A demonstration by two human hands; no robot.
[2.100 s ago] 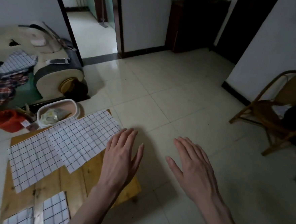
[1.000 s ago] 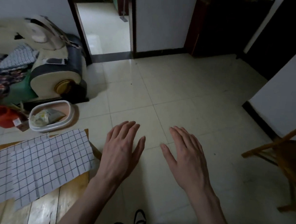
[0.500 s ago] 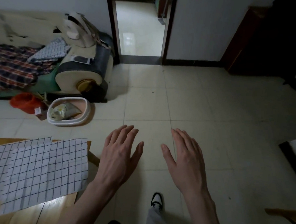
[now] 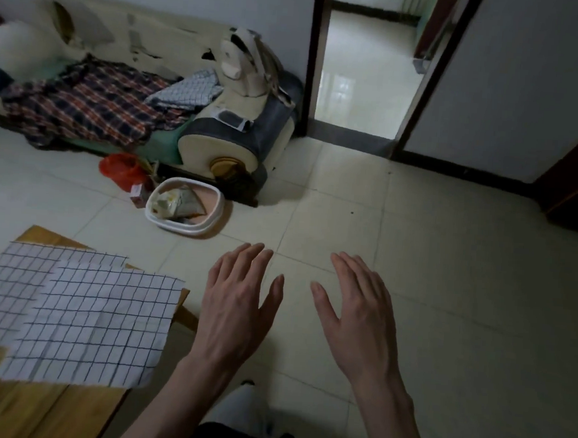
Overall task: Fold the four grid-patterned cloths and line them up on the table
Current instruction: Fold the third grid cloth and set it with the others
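Note:
Two white cloths with a dark grid lie flat and unfolded on a low wooden table (image 4: 45, 410) at the lower left. The nearer cloth (image 4: 92, 324) overlaps the farther cloth (image 4: 5, 288). My left hand (image 4: 237, 304) hovers palm down over the floor just right of the table's corner, fingers spread, holding nothing. My right hand (image 4: 356, 312) floats beside it, also flat, open and empty. Neither hand touches a cloth. Any other cloths are out of frame.
A white basin (image 4: 184, 208) with wrappers sits on the tiled floor beyond the table. Behind it stand a sofa (image 4: 231, 146) with plaid clothes (image 4: 83, 108) and a red bag (image 4: 120, 169). An open doorway (image 4: 362, 73) lies ahead. My leg shows at the bottom.
The view has swung left: the chair has left the frame and the sofa has come into view. Both hands stay flat and empty in front of me. The cloths have not moved on the table.

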